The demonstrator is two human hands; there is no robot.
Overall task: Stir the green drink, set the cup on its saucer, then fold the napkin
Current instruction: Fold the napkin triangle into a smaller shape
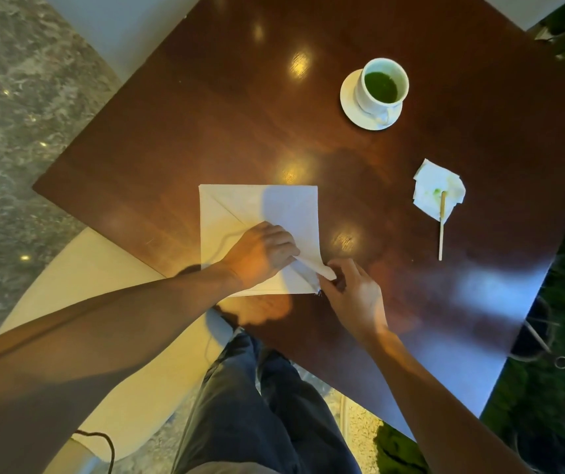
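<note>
On dark table (205, 114), hands fold napkin (240, 206)

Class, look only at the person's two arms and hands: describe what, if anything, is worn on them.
Both arms are bare from the frame's edge to the fingertips: no sleeves show. The left hand and the right hand wear no gloves, and no watch, bracelet or ring can be seen. Warm light and shadow fall in patches across both forearms.

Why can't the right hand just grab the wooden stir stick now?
It probably could: bare table lies between the right hand and the stir stick. But its fingers are pinching the napkin corner.
</note>
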